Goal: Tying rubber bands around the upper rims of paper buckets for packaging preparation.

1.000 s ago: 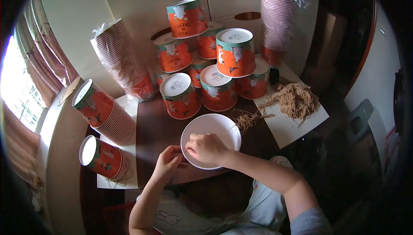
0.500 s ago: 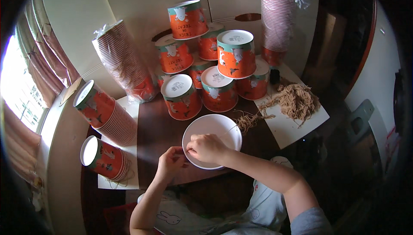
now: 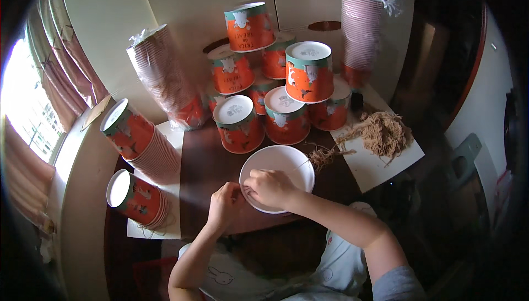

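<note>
A white round lid or shallow bowl [image 3: 281,163] lies on the dark brown table [image 3: 204,168] right in front of me. My right hand [image 3: 270,187] rests on its near left rim, fingers curled over the edge. My left hand [image 3: 226,202] sits just left of that rim with fingers pinched together; what it pinches is too small to tell. A thin tan fibre [image 3: 325,155] trails from the rim toward a heap of tan string [image 3: 380,133] on a white sheet [image 3: 374,166] at the right.
Several orange paper tubs with white lids [image 3: 286,113] are stacked behind the bowl. Nested stacks of orange cups [image 3: 140,141] lie at the left; wrapped cup stacks [image 3: 165,80] lean against the wall, another stands at the back right [image 3: 361,31].
Both hands have shifted only slightly at the near left rim of the white bowl; everything else stays put.
</note>
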Tool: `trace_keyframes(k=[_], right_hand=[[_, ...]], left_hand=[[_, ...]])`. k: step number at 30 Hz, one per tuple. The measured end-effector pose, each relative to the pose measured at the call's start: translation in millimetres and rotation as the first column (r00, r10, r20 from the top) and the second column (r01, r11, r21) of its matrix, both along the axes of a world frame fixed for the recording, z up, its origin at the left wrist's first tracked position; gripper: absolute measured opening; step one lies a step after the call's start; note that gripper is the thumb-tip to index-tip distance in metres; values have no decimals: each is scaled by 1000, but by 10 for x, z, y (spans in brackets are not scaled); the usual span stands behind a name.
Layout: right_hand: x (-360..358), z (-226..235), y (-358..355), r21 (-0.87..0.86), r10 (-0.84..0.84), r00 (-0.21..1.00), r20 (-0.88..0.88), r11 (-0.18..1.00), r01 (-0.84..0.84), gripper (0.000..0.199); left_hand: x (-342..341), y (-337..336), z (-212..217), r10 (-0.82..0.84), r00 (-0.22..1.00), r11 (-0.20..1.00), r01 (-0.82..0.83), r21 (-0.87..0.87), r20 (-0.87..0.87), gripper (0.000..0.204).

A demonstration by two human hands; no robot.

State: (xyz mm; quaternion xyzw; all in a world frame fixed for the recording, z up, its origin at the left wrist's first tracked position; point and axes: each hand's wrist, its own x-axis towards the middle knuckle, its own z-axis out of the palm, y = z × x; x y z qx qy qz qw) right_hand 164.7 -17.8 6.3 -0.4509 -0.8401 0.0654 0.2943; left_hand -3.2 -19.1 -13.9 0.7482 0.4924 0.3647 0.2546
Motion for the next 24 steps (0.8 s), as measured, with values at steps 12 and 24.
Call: trace_keyframes(k=[12,24], right_hand=[[355,282,34,-89,-14,998,63,996,19,16],[1248,362,319,109,-470,860,199,883,457,13]], left_hand=[[-501,150,355,-56,568,825,490,-283,821,5],[-505,112,375,60,497,794,501,-343,866,8]])
